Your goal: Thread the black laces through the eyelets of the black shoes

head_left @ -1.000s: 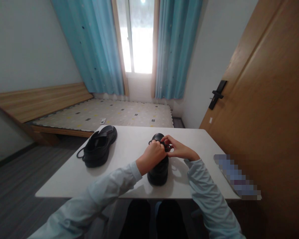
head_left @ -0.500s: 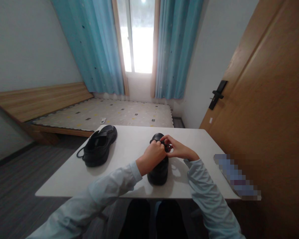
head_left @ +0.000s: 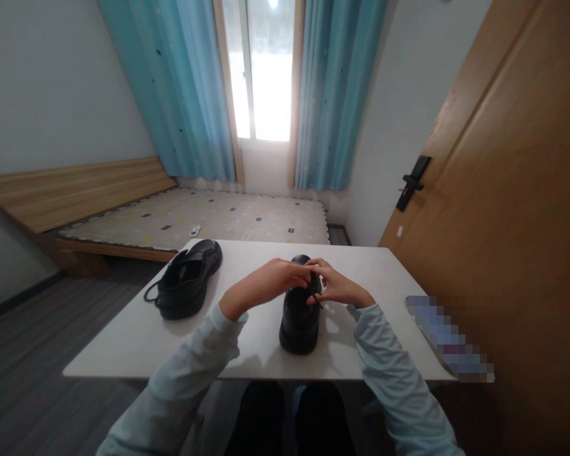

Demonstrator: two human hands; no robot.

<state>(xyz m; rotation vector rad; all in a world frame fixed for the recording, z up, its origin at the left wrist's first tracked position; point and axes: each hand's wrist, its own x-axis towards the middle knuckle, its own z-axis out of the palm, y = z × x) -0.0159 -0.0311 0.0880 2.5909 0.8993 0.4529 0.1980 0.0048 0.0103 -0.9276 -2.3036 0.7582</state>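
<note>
A black shoe (head_left: 300, 326) stands on the white table (head_left: 247, 323) in front of me, its heel toward me. Over its upper part, my left hand (head_left: 285, 277) reaches in from the left with bent fingers close to the lace. From the right, my right hand (head_left: 335, 285) pinches the dark lace, whose end pokes out below the fingers. The fingertips of both hands meet above the shoe, and what the left ones hold is too small to make out. A second black shoe (head_left: 185, 288) rests at the table's left, a lace loop hanging off its heel side.
Behind the table is a bed (head_left: 228, 212) with a small white object (head_left: 195, 231) on it. A wooden door (head_left: 517, 209) stands at the right. A blurred flat item (head_left: 449, 339) lies along the table's right edge.
My left hand has shifted up and left off the shoe's opening, its wrist now further left. The right hand has stayed nearly in place, and a lace end now shows below its fingers.
</note>
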